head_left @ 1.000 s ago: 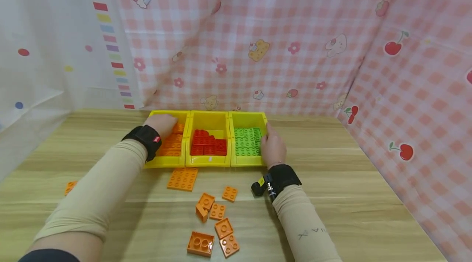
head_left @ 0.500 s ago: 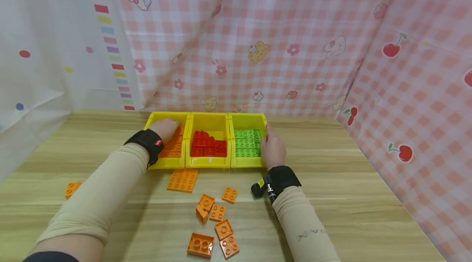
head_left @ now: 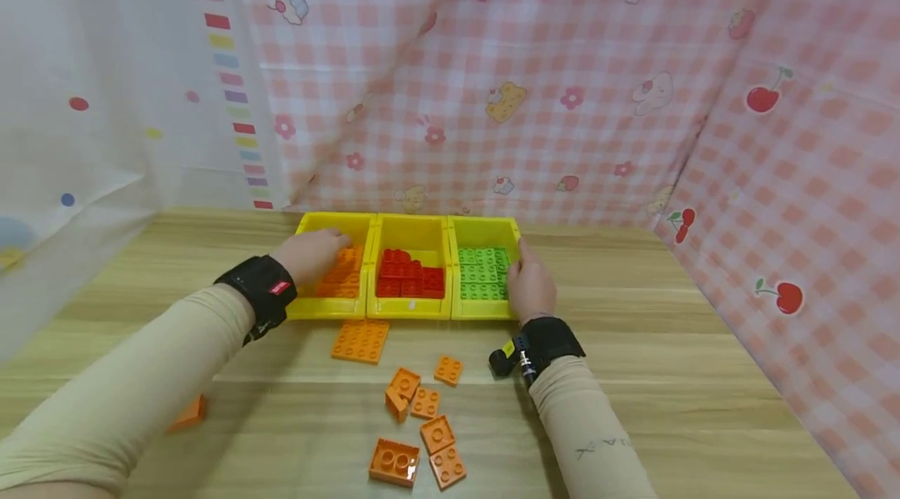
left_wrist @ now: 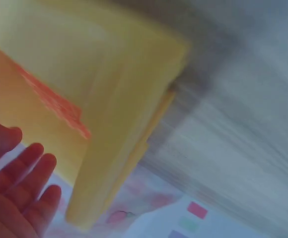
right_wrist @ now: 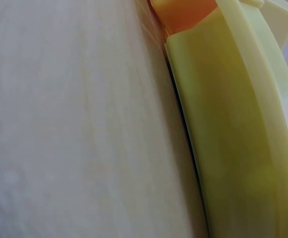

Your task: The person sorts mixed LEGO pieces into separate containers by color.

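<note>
While the left hand (head_left: 309, 255) reaches into the left yellow bin (head_left: 333, 305), its fingers (left_wrist: 22, 186) lie straight and relaxed over the orange bricks (head_left: 341, 272) stacked there, grasping nothing that shows. The right hand (head_left: 530, 286) rests against the outer wall of the right yellow bin (head_left: 485, 310), fingers loosely laid along its edge; whether they pinch the rim I cannot tell.

To do this step well, I judge the right hand should hold the row of bins firmly in place while the left presses the bricks flat and level, so later pieces sit without tipping out.

The orange bricks in the left bin are flat studded plates, packed in a neat layer. The middle bin (head_left: 413, 308) holds red bricks (head_left: 410, 280), the right one green bricks (head_left: 481, 274). On the worktop (head_left: 703, 374), just in front of the bins, lies a large orange plate (head_left: 361, 340), and nearer the person a loose cluster of small orange bricks (head_left: 420, 436); one more orange piece (head_left: 188, 415) lies by the left sleeve.
</note>
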`<state>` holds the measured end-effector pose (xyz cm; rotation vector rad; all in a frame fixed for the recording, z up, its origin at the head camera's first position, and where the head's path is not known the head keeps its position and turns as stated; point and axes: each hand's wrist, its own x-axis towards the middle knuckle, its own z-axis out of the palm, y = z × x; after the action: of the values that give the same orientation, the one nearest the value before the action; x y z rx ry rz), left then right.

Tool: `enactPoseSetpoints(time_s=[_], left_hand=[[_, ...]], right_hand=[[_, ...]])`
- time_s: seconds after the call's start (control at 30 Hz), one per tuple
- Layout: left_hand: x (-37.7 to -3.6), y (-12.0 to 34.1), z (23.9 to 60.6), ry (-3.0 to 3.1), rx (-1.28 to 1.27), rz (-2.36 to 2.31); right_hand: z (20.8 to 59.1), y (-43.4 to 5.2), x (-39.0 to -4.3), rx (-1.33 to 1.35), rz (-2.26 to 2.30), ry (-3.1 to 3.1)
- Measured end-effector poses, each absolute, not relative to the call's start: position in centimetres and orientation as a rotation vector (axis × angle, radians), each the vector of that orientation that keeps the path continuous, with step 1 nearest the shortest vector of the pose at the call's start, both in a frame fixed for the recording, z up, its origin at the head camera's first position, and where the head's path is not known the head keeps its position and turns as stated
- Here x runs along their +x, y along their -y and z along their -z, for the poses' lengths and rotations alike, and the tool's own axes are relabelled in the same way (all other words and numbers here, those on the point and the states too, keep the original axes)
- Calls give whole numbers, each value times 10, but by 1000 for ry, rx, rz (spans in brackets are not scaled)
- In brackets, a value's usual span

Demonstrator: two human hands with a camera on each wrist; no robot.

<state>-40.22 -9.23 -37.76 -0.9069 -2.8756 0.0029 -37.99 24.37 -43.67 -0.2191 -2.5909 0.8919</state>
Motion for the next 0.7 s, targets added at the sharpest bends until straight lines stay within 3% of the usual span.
enactPoseSetpoints(time_s=[0.4, 0.7], left_hand=[[-311, 94, 384, 2419, -1264, 67], [-287, 86, 416, 2514, -1411, -100]], right_hand=[[432, -249, -379, -206, -901, 2605], [434, -245, -380, -164, -844, 2598]])
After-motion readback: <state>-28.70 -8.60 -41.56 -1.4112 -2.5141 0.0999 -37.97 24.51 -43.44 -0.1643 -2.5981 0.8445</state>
